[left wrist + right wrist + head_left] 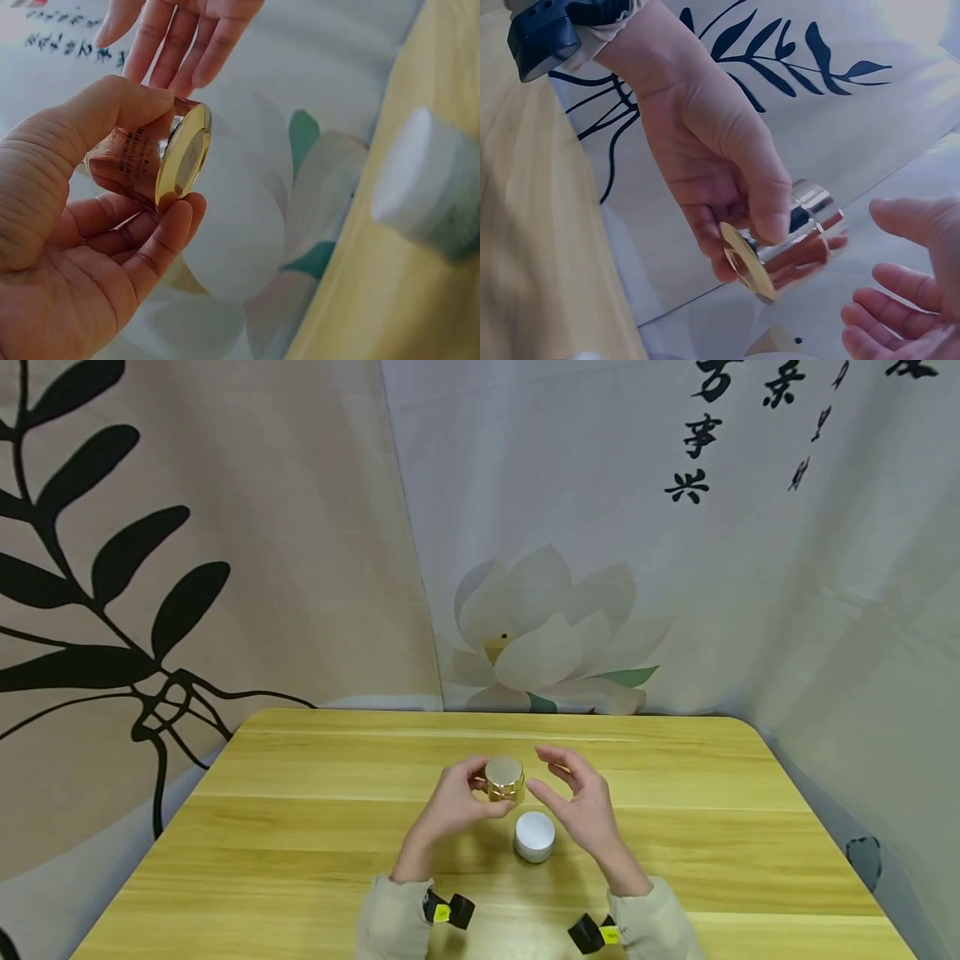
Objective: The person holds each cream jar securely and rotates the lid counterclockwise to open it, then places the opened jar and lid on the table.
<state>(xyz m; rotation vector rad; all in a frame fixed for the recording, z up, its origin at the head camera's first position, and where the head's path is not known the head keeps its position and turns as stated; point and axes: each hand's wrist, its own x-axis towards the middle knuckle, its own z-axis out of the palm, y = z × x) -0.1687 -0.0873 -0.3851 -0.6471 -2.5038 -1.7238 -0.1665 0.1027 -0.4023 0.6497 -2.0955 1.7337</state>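
Head view evenly lit; soft shadows cast on the desk point(262, 827) around the white jar point(535, 837). Wrist views dimmer; white jar blurred in left. Right wrist: backdrop point(900, 135) washed out by top-right glare, reflections caught on gold jar point(810, 251).

Yellowish wood-grain table point(300, 827), far corners rounded, stood before hanging cloth. Beige cloth point(300, 527) at left bore a black leafy branch point(135, 547); whitish cloth point(540, 460) beside it, past a straight edge, carried a pale flower point(547, 635) and black characters point(702, 437). Bright glare point(930, 22) washed the right wrist view's upper right corner.
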